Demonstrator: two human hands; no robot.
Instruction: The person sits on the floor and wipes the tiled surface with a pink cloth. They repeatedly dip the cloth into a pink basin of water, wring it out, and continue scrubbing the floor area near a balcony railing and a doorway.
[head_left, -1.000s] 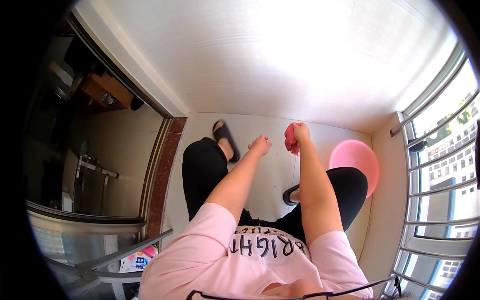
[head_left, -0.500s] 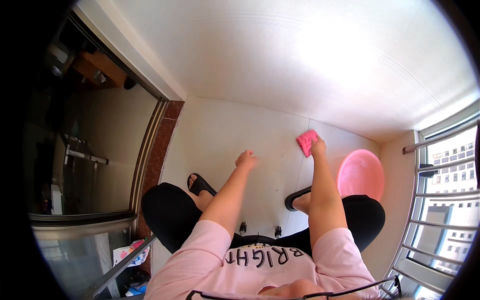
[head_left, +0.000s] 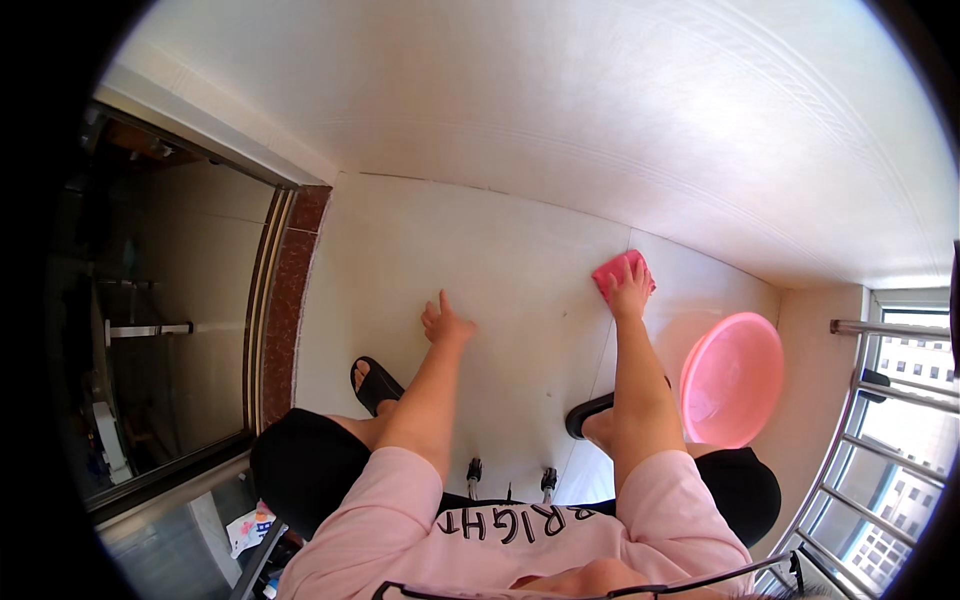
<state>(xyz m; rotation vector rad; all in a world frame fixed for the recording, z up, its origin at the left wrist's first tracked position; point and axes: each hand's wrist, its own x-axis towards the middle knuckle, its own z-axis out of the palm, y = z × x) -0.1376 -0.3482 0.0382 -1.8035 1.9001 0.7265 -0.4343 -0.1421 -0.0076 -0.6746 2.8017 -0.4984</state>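
Note:
A pink cloth (head_left: pixel 617 271) lies pressed flat on the pale floor tiles under my right hand (head_left: pixel 631 292), whose fingers spread over it. My left hand (head_left: pixel 446 323) hovers over the floor to the left, fingers loosely curled with one pointing up, holding nothing. Both arms reach forward from my pink shirt. My feet in black sandals (head_left: pixel 374 384) rest on the tiles below the hands.
A pink plastic basin (head_left: pixel 731 378) stands on the floor at the right. A window with metal bars (head_left: pixel 880 400) is at the far right. A glass sliding door with a brown sill (head_left: pixel 285 300) lines the left. A white wall (head_left: pixel 560 110) rises ahead.
My right hand brought the pink cloth down from bunched in the air to flat against the floor. The view tilted down and closer; my left hand dropped lower.

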